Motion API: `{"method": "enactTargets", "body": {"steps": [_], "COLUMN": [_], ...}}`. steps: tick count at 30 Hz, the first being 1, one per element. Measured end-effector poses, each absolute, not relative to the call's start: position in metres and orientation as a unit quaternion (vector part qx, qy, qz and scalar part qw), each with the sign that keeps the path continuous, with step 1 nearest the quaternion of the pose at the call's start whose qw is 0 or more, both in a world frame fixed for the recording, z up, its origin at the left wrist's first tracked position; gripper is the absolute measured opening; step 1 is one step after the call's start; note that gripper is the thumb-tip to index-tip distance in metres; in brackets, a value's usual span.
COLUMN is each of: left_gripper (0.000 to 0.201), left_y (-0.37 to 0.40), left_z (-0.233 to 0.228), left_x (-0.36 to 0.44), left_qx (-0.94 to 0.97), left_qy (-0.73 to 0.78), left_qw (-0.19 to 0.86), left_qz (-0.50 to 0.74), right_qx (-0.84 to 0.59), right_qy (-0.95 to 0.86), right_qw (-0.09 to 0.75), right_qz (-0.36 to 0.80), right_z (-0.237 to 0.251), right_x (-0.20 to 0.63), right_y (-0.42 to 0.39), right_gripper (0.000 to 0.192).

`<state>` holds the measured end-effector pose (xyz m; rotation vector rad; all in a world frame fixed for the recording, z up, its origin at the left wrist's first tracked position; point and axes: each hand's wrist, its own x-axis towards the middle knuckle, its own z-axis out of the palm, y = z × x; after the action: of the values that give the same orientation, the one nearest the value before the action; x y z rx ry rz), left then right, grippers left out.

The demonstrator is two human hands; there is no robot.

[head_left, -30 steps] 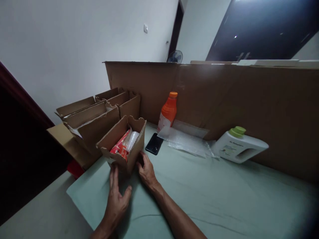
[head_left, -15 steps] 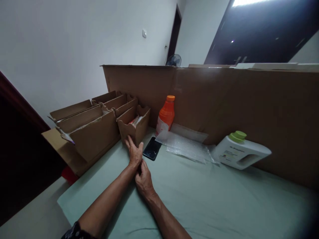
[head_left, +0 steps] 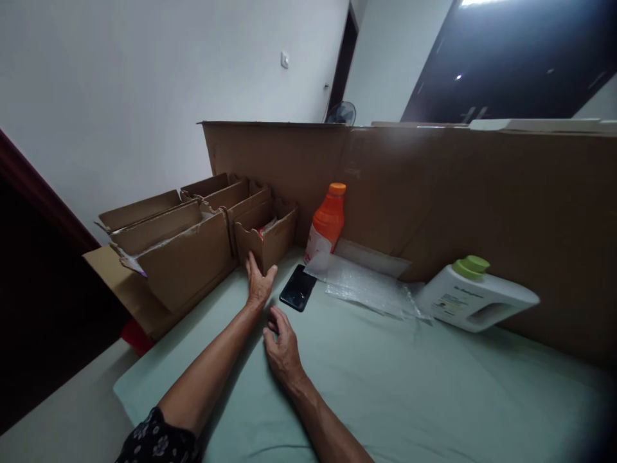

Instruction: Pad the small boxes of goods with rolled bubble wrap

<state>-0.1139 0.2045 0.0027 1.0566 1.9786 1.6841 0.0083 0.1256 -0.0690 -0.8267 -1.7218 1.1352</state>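
Contents [head_left: 268, 226] of small box [head_left: 279, 244] mostly hidden

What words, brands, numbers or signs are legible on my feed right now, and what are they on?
None reads with certainty.
White bottle: a line of dark lettering above smaller print, too small and blurred.
Orange bottle: marks on its pale label, too blurred.
Red item inside the small cardboard box: barely shows; no text readable.

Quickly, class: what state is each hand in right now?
Left hand: open, at the near end of the small cardboard box, not grasping it.
Right hand: open, loosely curled, holding nothing visible.
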Motion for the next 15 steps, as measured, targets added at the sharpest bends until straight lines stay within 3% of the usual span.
{"method": "enactTargets", "body": {"steps": [7,11,15], "left_gripper": [0.079,0.085,0.092], "left_y": [0.116,0.037,-0.013], "left_z": [-0.004,-0.015,-0.044], "left_x": [-0.102,-0.082,-0.079], "left_qx": [0.388,0.415,0.486], "left_qy": [0.682,0.674,0.695], "left_qw": [0.284,0.361,0.329], "left_qz": [0.552,0.493,0.416], "right_qx": [-0.361,-0.407,-0.448], "right_qy": [-0.676,-0.656,-0.647], "right_qw": [0.413,0.373,0.316], "right_qz": [0.492,0.515,0.53], "right_z": [-0.055,-0.048,-0.033], "right_x": [0.009,0.002,0.002], "right_y": [0.124,0.13,0.127], "right_gripper": [0.053,0.052,0.039]}}
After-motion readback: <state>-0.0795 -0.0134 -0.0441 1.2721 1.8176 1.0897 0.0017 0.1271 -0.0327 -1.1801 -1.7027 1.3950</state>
